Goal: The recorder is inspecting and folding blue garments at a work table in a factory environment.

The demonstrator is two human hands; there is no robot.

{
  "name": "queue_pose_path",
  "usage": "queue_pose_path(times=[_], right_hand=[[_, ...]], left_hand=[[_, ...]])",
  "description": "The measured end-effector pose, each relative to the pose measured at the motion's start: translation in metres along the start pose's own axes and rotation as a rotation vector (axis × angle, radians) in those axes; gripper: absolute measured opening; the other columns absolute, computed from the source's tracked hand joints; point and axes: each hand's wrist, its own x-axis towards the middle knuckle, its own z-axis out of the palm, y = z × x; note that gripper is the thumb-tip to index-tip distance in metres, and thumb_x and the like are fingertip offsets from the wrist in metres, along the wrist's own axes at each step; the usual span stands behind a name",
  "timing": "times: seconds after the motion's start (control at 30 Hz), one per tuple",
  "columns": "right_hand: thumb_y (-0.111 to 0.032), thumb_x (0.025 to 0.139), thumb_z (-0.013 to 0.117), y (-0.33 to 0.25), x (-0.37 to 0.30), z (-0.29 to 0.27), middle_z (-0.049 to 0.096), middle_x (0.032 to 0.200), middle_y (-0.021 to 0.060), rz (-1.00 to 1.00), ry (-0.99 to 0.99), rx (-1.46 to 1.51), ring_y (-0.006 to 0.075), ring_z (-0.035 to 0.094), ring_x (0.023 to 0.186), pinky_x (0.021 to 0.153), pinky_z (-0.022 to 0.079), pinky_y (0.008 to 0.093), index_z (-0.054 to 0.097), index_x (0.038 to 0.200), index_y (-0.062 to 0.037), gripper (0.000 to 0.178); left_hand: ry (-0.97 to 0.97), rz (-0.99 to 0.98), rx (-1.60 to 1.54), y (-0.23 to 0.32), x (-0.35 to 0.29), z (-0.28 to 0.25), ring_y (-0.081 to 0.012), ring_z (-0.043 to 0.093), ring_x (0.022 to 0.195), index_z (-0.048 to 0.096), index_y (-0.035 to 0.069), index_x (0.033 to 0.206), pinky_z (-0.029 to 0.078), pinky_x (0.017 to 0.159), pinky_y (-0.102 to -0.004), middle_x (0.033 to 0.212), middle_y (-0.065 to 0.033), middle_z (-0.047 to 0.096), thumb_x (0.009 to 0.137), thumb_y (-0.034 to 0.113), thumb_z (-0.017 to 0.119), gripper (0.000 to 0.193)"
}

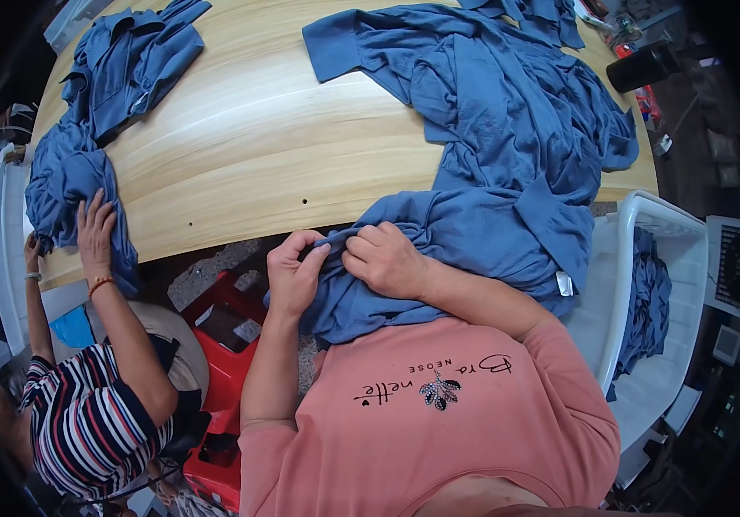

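A blue shirt (473,228) lies bunched across my lap and over the near table edge, with a small white label showing on its right side. My left hand (295,271) pinches a fold at the shirt's left end between thumb and fingers. Just to its right, my right hand (385,261) is closed on the same cloth, its fingers curled under. What lies beneath my fingertips is hidden.
More blue garments (499,95) are heaped on the wooden table (241,121). At left, a co-worker in a striped top (99,418) handles another blue garment (73,185). A white bin (667,215) with blue cloth stands right; a red stool (223,370) is left of me.
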Motion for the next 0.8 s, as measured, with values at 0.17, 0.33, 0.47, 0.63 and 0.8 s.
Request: queue_pose_path(times=[0.17,0.33,0.47,0.63,0.8], right_hand=[[-0.014,0.068,0.055,0.004,-0.001,0.000,0.059,0.088,0.0057,-0.121,0.112,0.123,0.0176,0.056,0.080,0.066,0.039,0.0314,0.055,0.080,-0.0054,0.014],[-0.017,0.066,0.054,0.003,-0.001,0.000,0.051,0.075,0.0029,-0.168,0.176,0.144,0.0162,0.050,0.068,0.062,0.036,0.0295,0.053,0.075,-0.0068,0.014],[-0.016,0.064,0.055,0.003,-0.003,-0.002,0.050,0.074,0.0031,-0.212,0.242,0.128,0.0158,0.048,0.065,0.058,0.034,0.0290,0.052,0.075,-0.0062,0.015],[-0.015,0.064,0.064,0.004,-0.005,-0.005,0.060,0.083,0.0087,-0.240,0.179,0.130,0.0178,0.056,0.068,0.057,0.038,0.0294,0.054,0.077,-0.0036,0.020],[-0.028,0.073,0.065,0.002,-0.006,-0.006,0.059,0.078,0.0061,-0.128,0.174,0.136,0.0174,0.055,0.064,0.054,0.036,0.0298,0.056,0.079,-0.0041,0.026]], left_hand=[[-0.012,0.016,0.063,-0.006,0.002,-0.001,-0.0108,0.054,0.067,0.060,-0.002,0.082,0.044,0.063,-0.0236,0.072,-0.0052,0.060,0.074,0.000,0.062,0.008],[0.379,0.361,0.449,-0.002,-0.006,-0.002,-0.0279,0.054,0.063,0.057,0.001,0.072,0.045,0.060,-0.0327,0.066,-0.0106,0.055,0.068,-0.003,0.065,0.010],[0.119,0.356,0.434,-0.003,-0.026,-0.011,-0.0280,0.056,0.072,0.058,0.003,0.075,0.043,0.066,-0.0363,0.073,-0.0101,0.057,0.062,0.006,0.072,0.020],[-0.034,0.324,0.574,-0.017,-0.028,-0.016,-0.0286,0.056,0.085,0.058,0.004,0.079,0.040,0.080,-0.0378,0.082,-0.0116,0.059,0.064,0.006,0.068,0.018],[0.124,0.470,0.424,-0.008,-0.027,-0.012,-0.0304,0.058,0.082,0.056,0.001,0.077,0.044,0.073,-0.0365,0.080,-0.0136,0.058,0.064,-0.006,0.060,0.016]])
